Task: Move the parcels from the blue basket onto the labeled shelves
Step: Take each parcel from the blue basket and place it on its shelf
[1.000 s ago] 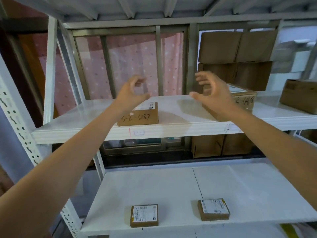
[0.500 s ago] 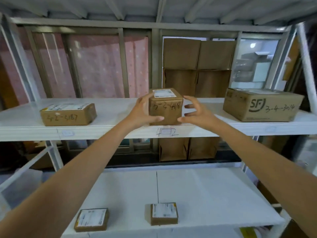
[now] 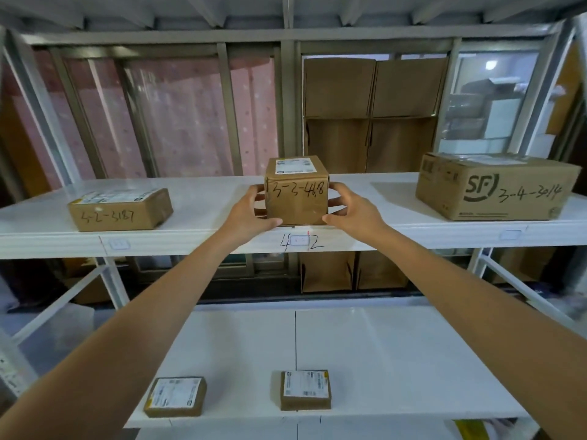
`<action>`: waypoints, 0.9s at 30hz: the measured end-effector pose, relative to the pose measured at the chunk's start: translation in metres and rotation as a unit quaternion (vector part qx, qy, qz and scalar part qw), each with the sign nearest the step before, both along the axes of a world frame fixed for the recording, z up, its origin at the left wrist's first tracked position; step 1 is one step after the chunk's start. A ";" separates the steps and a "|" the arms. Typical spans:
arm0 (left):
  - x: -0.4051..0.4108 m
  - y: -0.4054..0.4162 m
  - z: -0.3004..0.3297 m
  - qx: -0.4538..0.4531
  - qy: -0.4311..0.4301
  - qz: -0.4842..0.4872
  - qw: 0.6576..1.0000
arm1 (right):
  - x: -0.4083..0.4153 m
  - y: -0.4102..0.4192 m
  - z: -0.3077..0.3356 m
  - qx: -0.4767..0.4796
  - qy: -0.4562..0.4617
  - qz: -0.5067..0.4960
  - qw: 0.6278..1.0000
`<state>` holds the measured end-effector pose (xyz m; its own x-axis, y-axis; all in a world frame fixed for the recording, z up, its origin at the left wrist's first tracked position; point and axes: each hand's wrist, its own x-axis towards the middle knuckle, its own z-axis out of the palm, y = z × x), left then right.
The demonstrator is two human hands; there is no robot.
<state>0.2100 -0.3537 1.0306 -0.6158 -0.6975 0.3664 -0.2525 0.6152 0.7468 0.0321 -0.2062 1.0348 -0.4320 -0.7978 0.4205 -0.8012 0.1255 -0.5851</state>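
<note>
A small cube-shaped cardboard parcel (image 3: 297, 190) with handwriting "3-3-418" stands on the upper white shelf (image 3: 203, 198), above a small label (image 3: 300, 240) on the shelf's front edge. My left hand (image 3: 251, 211) grips its left side and my right hand (image 3: 349, 208) grips its right side, thumbs at the lower front corners. A flat parcel marked "3-2-3187" (image 3: 120, 209) lies to the left on the same shelf. A larger SF box marked "3-4-3014" (image 3: 495, 187) sits to the right. The blue basket is not in view.
On the lower white shelf (image 3: 381, 350) lie two small flat parcels, one at the front left (image 3: 175, 396) and one at the front middle (image 3: 305, 389). Folded cardboard (image 3: 371, 115) leans behind the rack. White uprights (image 3: 111, 281) frame the shelves.
The view swung right from the left parcel to the cube parcel. Both hands went from open in the air to holding the cube's sides, and the view has come closer.
</note>
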 end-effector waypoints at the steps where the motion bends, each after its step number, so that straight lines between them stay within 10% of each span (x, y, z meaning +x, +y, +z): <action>1: -0.002 0.000 0.000 0.001 -0.002 0.002 1.000 | -0.001 -0.001 -0.002 -0.001 0.003 -0.006 1.000; 20: 0.008 0.005 0.007 0.006 -0.008 -0.016 1.000 | 0.005 0.014 0.004 -0.004 -0.032 0.011 0.999; 27: -0.009 0.054 0.062 -0.211 0.174 0.051 0.961 | -0.027 0.096 0.037 -0.087 0.070 -0.085 0.990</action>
